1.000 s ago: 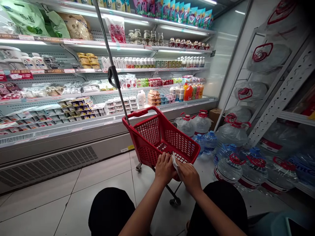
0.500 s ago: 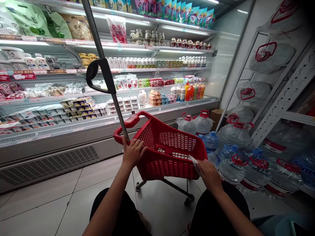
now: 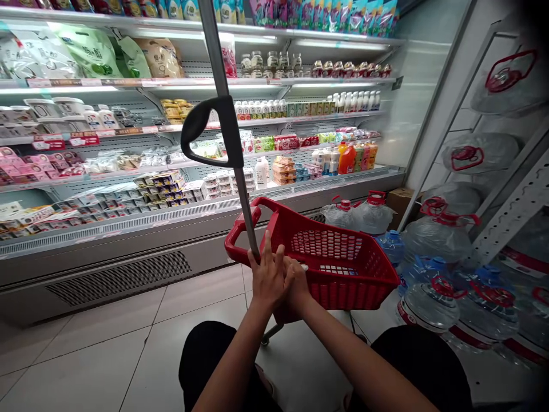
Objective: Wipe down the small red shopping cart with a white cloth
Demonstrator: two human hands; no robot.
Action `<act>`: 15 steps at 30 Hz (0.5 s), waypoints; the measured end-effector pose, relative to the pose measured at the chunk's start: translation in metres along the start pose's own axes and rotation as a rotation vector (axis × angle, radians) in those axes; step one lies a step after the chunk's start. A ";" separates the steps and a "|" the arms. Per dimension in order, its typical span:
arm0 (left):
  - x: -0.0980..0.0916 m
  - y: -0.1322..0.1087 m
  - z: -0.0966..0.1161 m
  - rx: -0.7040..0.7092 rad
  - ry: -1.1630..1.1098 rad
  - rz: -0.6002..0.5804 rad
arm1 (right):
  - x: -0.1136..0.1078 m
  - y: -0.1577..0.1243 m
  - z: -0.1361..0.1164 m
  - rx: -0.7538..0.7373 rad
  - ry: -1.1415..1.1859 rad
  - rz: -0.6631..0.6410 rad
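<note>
A red plastic shopping cart [image 3: 343,290] stands in front of my knees, its handle bar [image 3: 235,239] toward the left. By the bar, a grey metal pole [image 3: 217,51] with a black plastic loop [image 3: 229,131] rises upward, tilted. My left hand [image 3: 268,280] lies at the cart's near rim close to the pole's lower end, fingers spread. Right beside it and partly behind it, my right hand [image 3: 297,283] is closed on a white tissue [image 3: 304,267]. Only a small bit of the tissue shows; the left hand hides part of the right fingers.
A refrigerated shelf unit [image 3: 128,229] with dairy cups, bottles and bags runs along the back. Large water bottles [image 3: 429,303] crowd the floor at the right, beside a white metal rack [image 3: 510,212]. A cardboard box [image 3: 398,206] sits behind them. Pale tiles [image 3: 98,366] cover the floor.
My right hand has moved left along the cart's near rim with the tissue, up against my left hand. My left hand's fingers have spread and lifted. The view has shifted left.
</note>
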State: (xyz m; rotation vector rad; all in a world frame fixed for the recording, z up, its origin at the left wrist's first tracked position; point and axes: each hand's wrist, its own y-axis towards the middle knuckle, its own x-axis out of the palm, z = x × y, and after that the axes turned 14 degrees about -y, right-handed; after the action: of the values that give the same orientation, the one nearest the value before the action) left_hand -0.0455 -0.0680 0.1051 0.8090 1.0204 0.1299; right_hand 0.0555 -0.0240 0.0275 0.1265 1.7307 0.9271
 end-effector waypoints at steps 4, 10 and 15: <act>0.007 -0.005 0.000 0.054 0.007 -0.036 | -0.006 -0.017 0.027 0.101 -0.098 0.028; 0.019 -0.006 -0.009 0.069 0.028 -0.055 | -0.042 -0.088 0.116 0.136 -0.239 0.025; 0.019 0.000 -0.007 0.056 0.058 -0.053 | -0.080 -0.153 0.195 0.180 -0.346 0.046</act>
State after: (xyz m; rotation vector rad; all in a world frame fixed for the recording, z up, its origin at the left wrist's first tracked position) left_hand -0.0403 -0.0554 0.0901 0.8323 1.1033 0.0798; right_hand 0.3067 -0.0695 -0.0230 0.4220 1.4895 0.7311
